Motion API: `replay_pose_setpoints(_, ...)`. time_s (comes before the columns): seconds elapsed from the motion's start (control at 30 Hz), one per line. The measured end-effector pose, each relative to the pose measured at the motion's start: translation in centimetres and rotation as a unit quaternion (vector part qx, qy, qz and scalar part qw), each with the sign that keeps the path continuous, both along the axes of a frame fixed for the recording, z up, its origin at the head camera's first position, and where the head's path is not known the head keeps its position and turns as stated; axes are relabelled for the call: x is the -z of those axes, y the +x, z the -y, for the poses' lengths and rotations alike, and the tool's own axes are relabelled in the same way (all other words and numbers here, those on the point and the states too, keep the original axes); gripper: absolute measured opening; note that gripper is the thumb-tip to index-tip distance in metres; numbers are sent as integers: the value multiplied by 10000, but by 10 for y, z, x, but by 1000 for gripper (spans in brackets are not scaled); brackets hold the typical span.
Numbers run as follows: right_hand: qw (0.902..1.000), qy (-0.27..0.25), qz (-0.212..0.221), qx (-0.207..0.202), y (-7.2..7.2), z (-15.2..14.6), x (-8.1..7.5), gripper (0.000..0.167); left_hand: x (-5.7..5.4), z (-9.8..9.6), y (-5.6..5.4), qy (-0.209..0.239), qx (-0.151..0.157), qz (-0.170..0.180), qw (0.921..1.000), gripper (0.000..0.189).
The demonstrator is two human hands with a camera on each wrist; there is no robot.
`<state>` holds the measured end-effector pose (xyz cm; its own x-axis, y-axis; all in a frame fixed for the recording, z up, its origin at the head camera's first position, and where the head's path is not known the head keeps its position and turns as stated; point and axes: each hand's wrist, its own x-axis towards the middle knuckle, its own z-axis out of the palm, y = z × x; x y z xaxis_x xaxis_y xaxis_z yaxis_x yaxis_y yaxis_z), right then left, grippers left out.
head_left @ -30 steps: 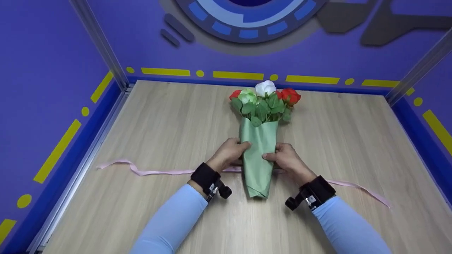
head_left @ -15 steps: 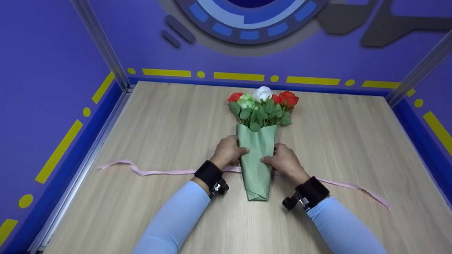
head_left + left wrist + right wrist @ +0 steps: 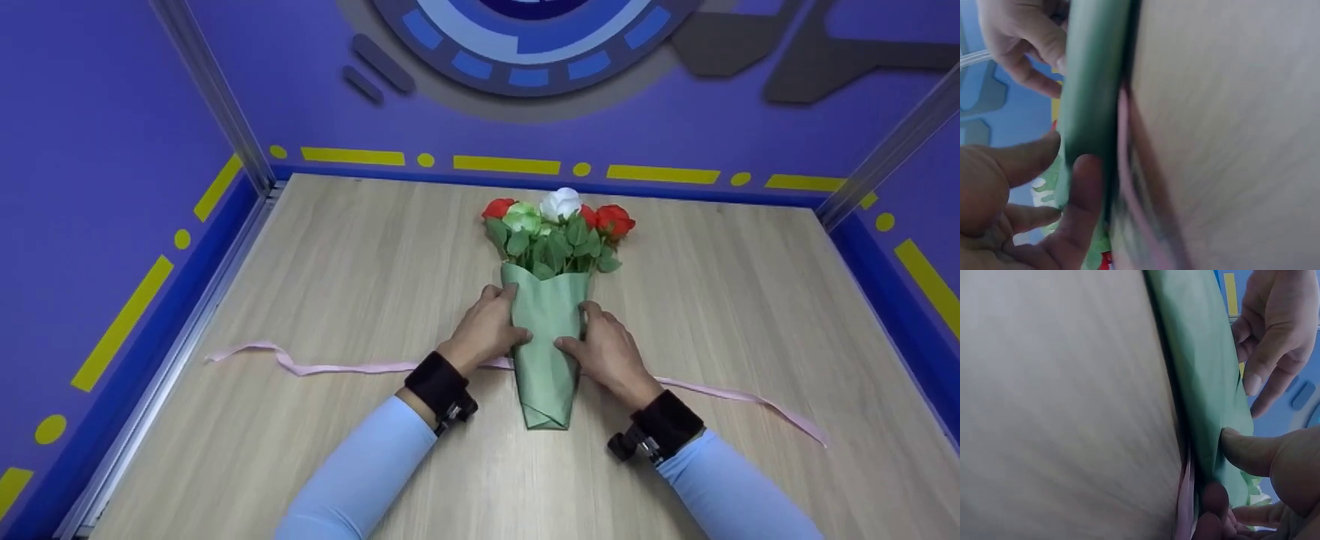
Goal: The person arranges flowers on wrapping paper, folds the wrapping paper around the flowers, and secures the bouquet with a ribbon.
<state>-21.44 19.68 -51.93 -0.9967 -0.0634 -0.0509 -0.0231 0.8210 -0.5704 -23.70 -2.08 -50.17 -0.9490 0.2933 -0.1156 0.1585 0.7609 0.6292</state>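
Green wrap (image 3: 551, 367) was gripped by left hand (image 3: 484, 326) and right hand (image 3: 613, 351), flowers (image 3: 561, 205) toward far worktop edge (image 3: 390, 189); even pressure advised.

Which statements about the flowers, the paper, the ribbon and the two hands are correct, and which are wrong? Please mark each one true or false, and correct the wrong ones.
1. The flowers stick out of the green paper. True.
2. All the flowers are yellow. False: they are red, white and pale green.
3. The left hand and the right hand both touch the paper. True.
4. The person wears red gloves. False: the hands are bare.
5. The pink ribbon passes under the paper. True.
6. The ribbon is tied in a bow. False: it is untied, its ends lying on the table to both sides.
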Motion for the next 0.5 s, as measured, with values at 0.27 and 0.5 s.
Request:
replay_pose_setpoints(0.27,10000,6,-30,17,-2,-2,3,76,-1,2,13,-610,914,168,9938,109)
replay_pose_setpoints(0.5,10000,84,17,-1,-5,-2,5,68,4,1,12,-766,835,286,9931,108)
